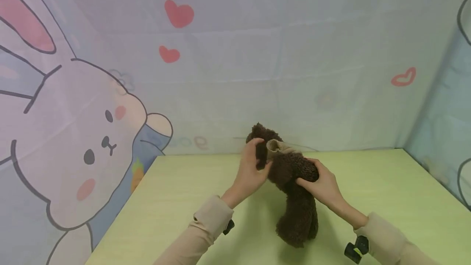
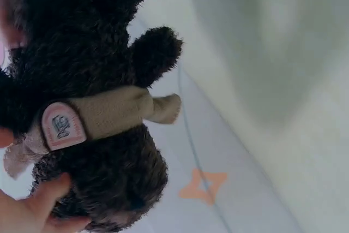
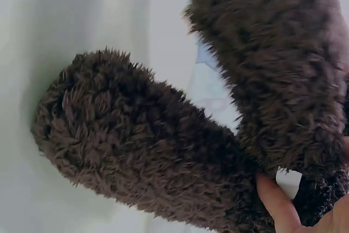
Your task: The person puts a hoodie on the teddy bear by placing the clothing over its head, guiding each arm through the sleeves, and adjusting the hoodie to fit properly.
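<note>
A dark brown plush bear (image 1: 290,171) with fluffy fur is held up tilted over the table, its legs hanging down. Round its neck runs a beige scarf (image 2: 117,112) bearing a pink label (image 2: 64,126). My left hand (image 1: 252,171) grips the bear's head, thumb near the scarf. Lower on the body, my right hand (image 1: 321,185) holds the bear between thumb and fingers. Up close in the right wrist view, the two legs (image 3: 136,140) spread apart, and a small white tag (image 3: 288,183) shows beside my right thumb. Fur hides some fingertips.
The bear is above a light green tabletop (image 1: 198,183). Behind the table hangs a pale cloth backdrop (image 1: 294,60) printed with hearts and a large cartoon rabbit (image 1: 92,134) at left. Another cloth side (image 1: 449,105) closes off the right.
</note>
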Tool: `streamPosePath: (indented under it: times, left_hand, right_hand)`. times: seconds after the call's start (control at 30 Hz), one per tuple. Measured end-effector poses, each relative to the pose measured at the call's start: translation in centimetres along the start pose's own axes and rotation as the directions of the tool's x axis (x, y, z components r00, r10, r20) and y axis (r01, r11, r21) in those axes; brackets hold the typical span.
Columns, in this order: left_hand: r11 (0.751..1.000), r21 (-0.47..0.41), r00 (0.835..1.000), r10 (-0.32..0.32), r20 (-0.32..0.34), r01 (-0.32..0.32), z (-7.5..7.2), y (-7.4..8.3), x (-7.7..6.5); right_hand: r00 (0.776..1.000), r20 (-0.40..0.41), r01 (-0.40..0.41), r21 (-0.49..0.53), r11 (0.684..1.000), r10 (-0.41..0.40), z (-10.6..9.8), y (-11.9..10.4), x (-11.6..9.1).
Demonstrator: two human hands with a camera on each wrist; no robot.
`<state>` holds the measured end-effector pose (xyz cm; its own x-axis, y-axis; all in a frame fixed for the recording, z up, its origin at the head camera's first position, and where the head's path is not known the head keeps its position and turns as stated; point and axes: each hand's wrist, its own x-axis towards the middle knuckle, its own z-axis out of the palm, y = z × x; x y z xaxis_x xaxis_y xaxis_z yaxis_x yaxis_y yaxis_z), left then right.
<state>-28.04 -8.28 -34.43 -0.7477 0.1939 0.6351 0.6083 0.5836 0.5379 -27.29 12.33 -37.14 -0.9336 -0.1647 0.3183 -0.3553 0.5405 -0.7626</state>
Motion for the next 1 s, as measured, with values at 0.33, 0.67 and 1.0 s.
streamPosePath:
  times: [0.33,0.67,1.0]
  left_hand:
    - [0.919,0.392,0.999,0.037,0.013,-0.039,1.9,0.0,-1.4]
    - [0.911,0.392,0.992,0.117,0.057,-0.13,1.8,-0.5,-1.5]
    - [0.992,0.112,0.978,0.041,0.205,-0.065,0.9,-1.1,-1.1]
  right_hand:
    - [0.93,0.312,-0.316,0.42,0.851,0.192,-0.4,1.5,0.6]
    - [0.899,0.379,-0.379,0.42,0.825,0.22,-0.1,2.0,-0.1]
    - [0.891,0.394,-0.404,0.463,0.789,0.226,0.2,2.1,0.0]
